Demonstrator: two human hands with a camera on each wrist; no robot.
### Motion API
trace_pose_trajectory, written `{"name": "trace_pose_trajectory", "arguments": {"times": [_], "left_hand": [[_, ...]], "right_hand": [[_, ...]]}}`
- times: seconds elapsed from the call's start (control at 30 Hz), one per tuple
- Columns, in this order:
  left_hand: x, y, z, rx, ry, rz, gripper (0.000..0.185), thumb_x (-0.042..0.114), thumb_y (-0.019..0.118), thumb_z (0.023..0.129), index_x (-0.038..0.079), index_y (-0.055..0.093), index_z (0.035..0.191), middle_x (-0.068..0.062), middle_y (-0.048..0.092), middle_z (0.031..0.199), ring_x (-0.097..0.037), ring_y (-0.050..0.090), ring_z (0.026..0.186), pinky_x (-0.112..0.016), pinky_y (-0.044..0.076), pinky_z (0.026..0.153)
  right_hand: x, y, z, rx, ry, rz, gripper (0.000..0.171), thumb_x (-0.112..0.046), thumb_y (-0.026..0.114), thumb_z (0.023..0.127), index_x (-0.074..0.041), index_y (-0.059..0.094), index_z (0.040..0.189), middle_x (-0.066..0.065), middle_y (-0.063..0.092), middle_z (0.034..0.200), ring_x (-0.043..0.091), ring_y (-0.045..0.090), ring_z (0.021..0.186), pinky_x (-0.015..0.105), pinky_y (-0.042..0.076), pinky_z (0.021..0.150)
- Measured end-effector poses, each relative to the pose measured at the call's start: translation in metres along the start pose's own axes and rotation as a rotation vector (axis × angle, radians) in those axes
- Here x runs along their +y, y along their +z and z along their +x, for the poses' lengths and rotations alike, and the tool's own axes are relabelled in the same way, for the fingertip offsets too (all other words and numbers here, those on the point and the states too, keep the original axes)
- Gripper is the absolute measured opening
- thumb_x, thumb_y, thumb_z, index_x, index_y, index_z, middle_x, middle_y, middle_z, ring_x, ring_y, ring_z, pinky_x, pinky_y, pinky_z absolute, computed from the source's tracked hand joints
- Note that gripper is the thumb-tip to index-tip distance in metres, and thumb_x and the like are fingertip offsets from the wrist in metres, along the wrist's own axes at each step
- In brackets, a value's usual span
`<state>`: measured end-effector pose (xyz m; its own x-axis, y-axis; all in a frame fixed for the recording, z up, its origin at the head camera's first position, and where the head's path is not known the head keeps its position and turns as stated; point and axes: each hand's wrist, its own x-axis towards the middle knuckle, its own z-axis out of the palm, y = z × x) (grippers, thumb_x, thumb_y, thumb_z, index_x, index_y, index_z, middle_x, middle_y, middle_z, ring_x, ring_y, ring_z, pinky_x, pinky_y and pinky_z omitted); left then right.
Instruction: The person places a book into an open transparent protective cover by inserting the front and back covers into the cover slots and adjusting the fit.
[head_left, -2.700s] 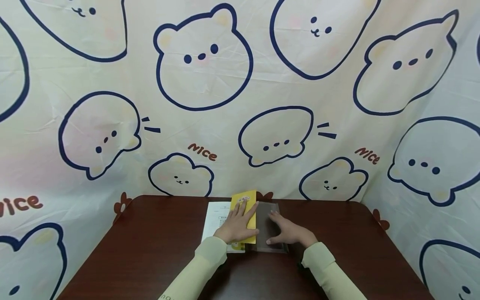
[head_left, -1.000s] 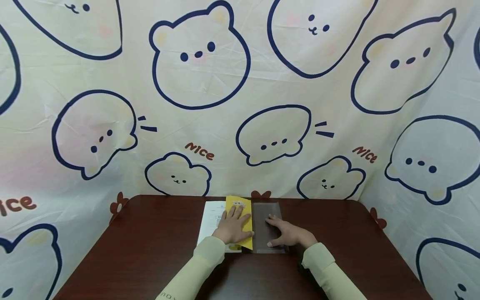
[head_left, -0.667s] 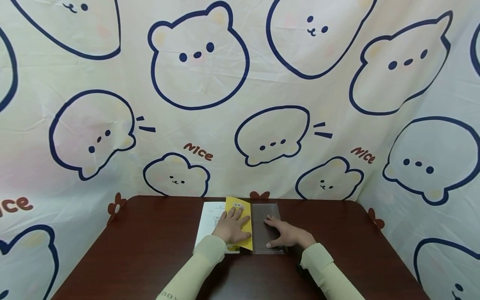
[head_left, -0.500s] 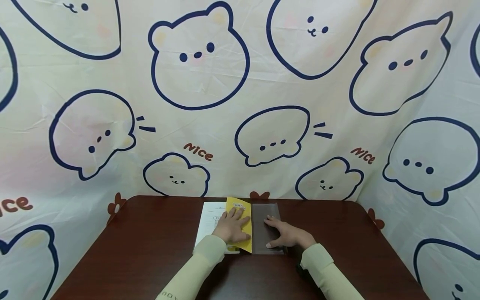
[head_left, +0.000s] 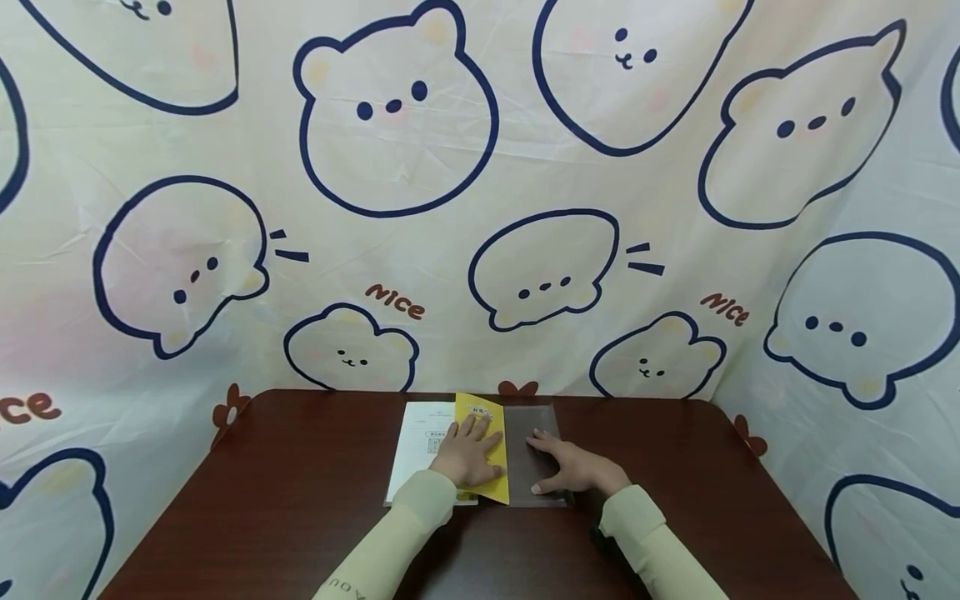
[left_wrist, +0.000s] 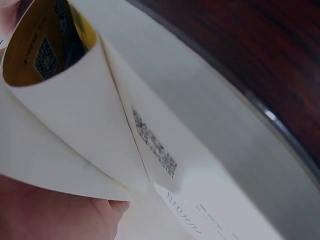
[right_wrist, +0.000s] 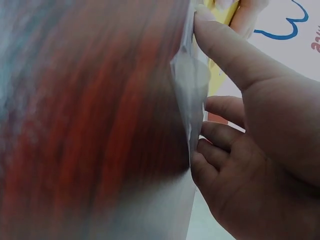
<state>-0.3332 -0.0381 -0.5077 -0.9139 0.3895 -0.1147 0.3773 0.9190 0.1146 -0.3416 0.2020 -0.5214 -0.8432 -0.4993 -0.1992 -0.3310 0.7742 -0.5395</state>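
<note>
A booklet in a clear plastic cover lies opened near the table's far edge. In the head view, my left hand rests with spread fingers on its yellow cover, which slants over a white page. The left wrist view shows a sheet bowed up beside a QR code, with yellow print inside the curl. My right hand touches the clear plastic flap to the right, fingers loosely bent and thumb apart. Up close, the plastic's edge runs along those fingertips.
The dark brown table extends around the booklet. A cloth backdrop with bear drawings hangs right behind its far edge and along both sides.
The yellow cover has turned from nearly straight to slanted, its lower right corner swinging nearer; lately it slid slightly right under my left hand. My right hand stays on the plastic flap.
</note>
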Motion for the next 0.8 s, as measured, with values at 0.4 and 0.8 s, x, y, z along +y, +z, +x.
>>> {"name": "trace_pose_trajectory", "arguments": {"times": [0.4,0.8], "left_hand": [[-0.0003,0.0000,0.0031,-0.015,0.013,-0.024,0.067,0.058,0.055,0.097,0.027,0.044,0.155,-0.004,0.027,0.168,-0.031,0.018,0.156,-0.053,0.018,0.125],[0.0029,-0.0006,0.0027,-0.027,0.006,-0.059,0.066,0.056,0.056,0.096,0.026,0.046,0.155,-0.005,0.027,0.168,-0.031,0.017,0.157,-0.052,0.017,0.125]], "right_hand": [[0.0017,-0.0012,0.0038,-0.010,-0.005,-0.010,0.086,-0.038,0.083,0.086,-0.016,0.041,0.157,0.013,0.026,0.168,0.038,0.024,0.154,0.060,0.029,0.118],[0.0001,-0.0019,0.0028,-0.016,-0.005,0.006,0.085,-0.036,0.083,0.085,-0.017,0.042,0.157,0.014,0.025,0.168,0.040,0.024,0.153,0.061,0.029,0.118]]}}
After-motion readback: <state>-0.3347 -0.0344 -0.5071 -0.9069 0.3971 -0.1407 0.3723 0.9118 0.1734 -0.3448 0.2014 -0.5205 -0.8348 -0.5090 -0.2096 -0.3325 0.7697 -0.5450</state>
